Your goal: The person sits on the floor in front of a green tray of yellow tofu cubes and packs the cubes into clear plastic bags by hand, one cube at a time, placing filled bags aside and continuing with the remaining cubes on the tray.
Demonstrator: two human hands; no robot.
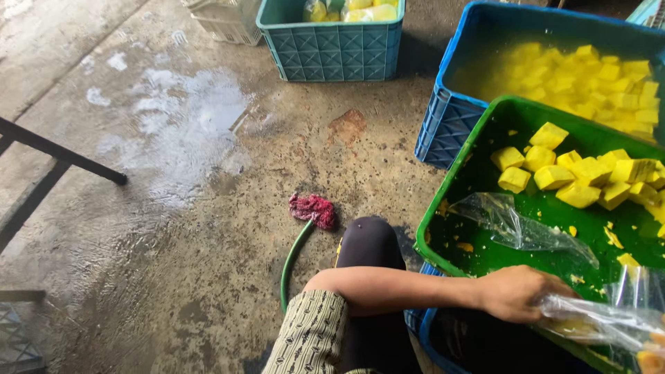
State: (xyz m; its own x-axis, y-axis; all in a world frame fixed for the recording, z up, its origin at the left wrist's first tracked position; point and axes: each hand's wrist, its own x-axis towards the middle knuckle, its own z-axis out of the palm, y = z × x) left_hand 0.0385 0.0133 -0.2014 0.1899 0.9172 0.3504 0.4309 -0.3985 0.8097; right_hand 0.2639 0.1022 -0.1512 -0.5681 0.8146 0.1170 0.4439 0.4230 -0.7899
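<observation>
Left hand [516, 292] clamps a clear plastic bag [603, 320] at the green crate's [478, 173] near rim; right hand out of view. Yellow cubes [575, 176] lie inside the crate, loose bag [516, 225] between them and the hand. Blue crate [450, 118] sits behind, green hose [291, 260] left.

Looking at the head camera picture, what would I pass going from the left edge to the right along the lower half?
Dark metal frame → green hose with red cloth → dark-clad knee → left hand → clear plastic bag.
</observation>
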